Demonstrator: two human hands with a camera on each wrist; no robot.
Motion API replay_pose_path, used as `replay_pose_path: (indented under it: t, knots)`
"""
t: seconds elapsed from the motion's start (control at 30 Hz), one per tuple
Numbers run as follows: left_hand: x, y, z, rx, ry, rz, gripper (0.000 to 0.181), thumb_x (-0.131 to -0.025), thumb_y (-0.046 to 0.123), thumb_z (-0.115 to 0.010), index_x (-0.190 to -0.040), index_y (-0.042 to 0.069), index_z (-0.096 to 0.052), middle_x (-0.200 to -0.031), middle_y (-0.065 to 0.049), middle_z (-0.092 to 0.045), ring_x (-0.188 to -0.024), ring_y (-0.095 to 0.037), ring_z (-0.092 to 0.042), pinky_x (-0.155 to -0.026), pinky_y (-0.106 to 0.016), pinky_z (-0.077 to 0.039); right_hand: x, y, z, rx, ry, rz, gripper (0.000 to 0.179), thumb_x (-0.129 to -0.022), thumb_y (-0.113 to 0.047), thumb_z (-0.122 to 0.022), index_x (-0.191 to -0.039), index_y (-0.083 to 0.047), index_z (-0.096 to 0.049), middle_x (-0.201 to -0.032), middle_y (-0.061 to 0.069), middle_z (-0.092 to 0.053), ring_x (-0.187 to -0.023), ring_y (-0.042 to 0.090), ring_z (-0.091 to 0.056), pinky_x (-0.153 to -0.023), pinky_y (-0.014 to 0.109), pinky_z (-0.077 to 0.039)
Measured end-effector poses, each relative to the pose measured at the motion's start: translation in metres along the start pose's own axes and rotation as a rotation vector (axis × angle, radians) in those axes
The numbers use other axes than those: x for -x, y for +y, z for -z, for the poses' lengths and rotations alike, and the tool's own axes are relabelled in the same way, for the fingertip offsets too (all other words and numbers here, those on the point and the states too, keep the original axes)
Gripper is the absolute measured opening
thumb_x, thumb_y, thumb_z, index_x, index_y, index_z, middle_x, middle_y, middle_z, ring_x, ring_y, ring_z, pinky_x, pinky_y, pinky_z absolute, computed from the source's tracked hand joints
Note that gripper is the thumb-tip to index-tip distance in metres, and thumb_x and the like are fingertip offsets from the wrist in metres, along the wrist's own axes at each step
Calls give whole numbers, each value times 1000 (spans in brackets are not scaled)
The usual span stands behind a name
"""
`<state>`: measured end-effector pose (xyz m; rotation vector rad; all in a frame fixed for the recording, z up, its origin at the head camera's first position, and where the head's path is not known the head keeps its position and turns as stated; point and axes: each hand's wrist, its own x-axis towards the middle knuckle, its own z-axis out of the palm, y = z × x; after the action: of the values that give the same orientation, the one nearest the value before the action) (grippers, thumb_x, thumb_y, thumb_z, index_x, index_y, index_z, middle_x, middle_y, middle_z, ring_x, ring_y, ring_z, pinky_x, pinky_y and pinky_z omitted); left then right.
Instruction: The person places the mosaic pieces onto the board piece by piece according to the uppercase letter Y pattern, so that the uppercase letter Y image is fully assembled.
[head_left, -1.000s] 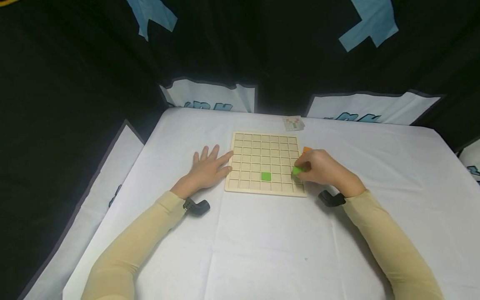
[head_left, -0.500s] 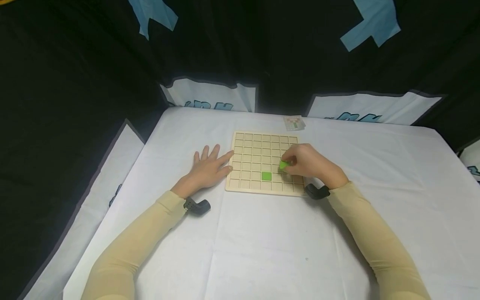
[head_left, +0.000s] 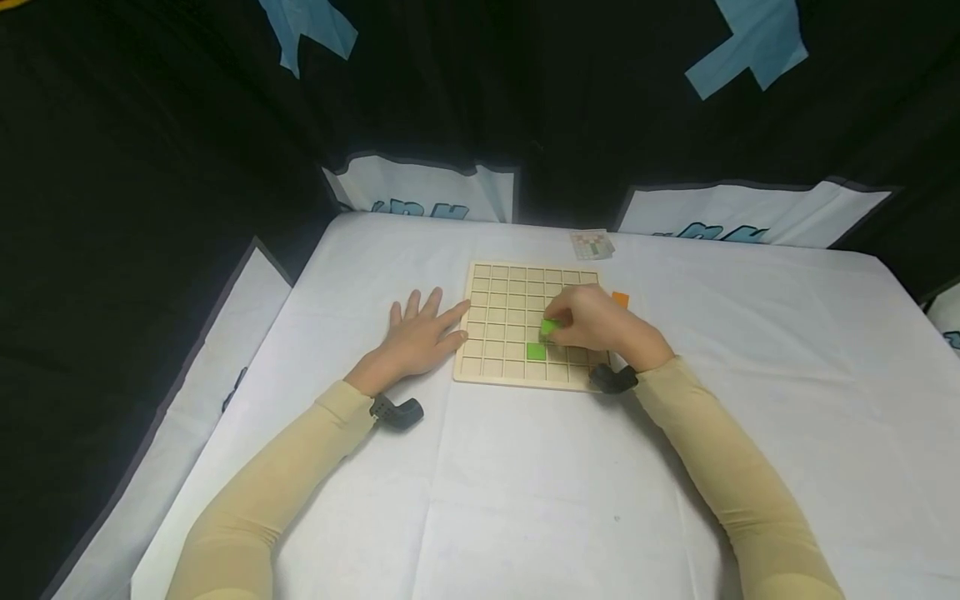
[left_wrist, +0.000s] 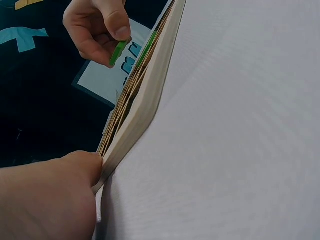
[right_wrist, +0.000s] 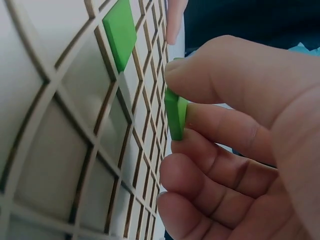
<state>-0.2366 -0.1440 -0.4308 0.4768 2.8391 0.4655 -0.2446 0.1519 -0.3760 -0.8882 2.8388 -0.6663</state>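
The right hand, pinching a green tile, has moved above the board toward the spread left hand, which touches its edge; released tilted, the tile might catch on ridges

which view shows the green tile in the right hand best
The right wrist view: the held green tile is largest there, pinched in the right hand, its thickness plain. The head view shows it small, partly covered by the hand; the left wrist view shows it farther off, as a narrow strip.
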Motion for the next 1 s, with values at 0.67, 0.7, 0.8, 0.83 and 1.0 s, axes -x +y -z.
replay_pose_path:
  t: [0.67,0.7,0.8,0.83,1.0]
  knots:
    - [2,3,2,-1,5,0,62,-105,53,-36,-163,32,-25,-172,-20,-3,-156,-52,6,-121,-73,5,-11,-8,-7,-4,-47,-28,29,-82,-13,-81,-107,-1,-79,-103,12,-74,-89,22,-63,-83,37,-54]
    - [2,3,2,-2,5,0,62,-105,53,-36,-163,32,-25,-172,-20,-3,-156,-51,6,-121,-73,5,-11,-8,-8,-6,-47,-26,29,-82,-13,-81,-107,-1,-79,-103,13,-75,-89,22,-63,-83,37,-54]
    - [2,2,2,-2,3,-1,62,-105,53,-36,-163,33,-24,-172,-20,-3,-156,-51,6,-121,-73,5,-12,-7,-9,-12,-47,-12,28,-82,-13,-81,-106,-1,-79,-103,13,-75,-90,22,-64,-85,38,-54]
    - [2,3,3,2,3,-1,62,-105,53,-36,-163,33,-25,-172,-20,-3,-156,-52,6,-121,-73,5,-12,-6,-10,-12,-47,-8,28,-81,-13,-81,-106,-1,-79,-102,13,-75,-90,22,-64,-85,38,-54]
    - [3,3,3,8,2,-7,62,-105,53,-35,-163,32,-25,-172,-21,-4,-156,-52,5,-121,-73,4,-13,-4,-11,-15,-45,-3,28,-81,-13,-81,-106,-1,-79,-101,12,-75,-90,23,-63,-86,38,-53]
